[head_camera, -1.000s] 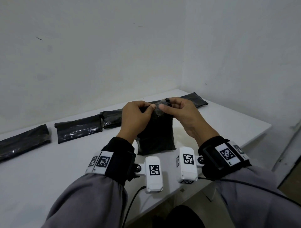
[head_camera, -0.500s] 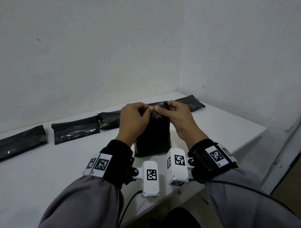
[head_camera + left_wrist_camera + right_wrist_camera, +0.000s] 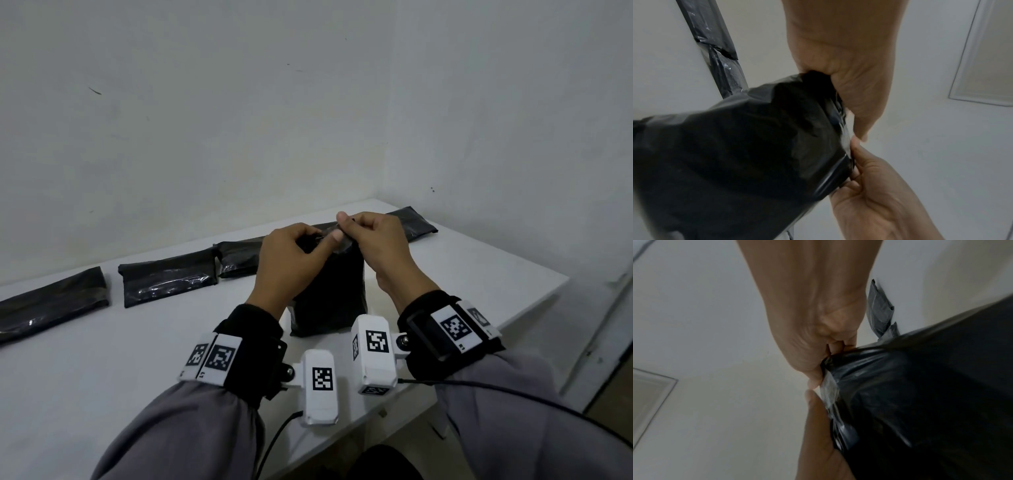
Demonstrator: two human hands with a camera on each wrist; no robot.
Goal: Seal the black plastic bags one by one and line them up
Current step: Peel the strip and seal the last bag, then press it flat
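Observation:
A black plastic bag (image 3: 329,291) stands upright on the white table (image 3: 102,377), near its front edge. My left hand (image 3: 318,240) pinches the left part of the bag's top edge. My right hand (image 3: 356,229) pinches the same edge just to the right, and the two thumbs nearly touch. In the left wrist view the bag (image 3: 735,162) fills the lower left, with my left hand (image 3: 869,194) and right hand (image 3: 849,81) on its crumpled mouth. The right wrist view shows the bag (image 3: 920,402), my right hand (image 3: 818,443) and my left hand (image 3: 807,321) the same way.
Several flat black bags lie in a row along the table's back edge: one at far left (image 3: 54,305), one beside it (image 3: 168,282), one behind my left hand (image 3: 239,260), one at the right corner (image 3: 411,222). Walls close the back and the right.
Both hands stay pinched on the bag's top edge. My left thumb has slid a little to the right, up against the right hand's fingers. The bag stays upright.

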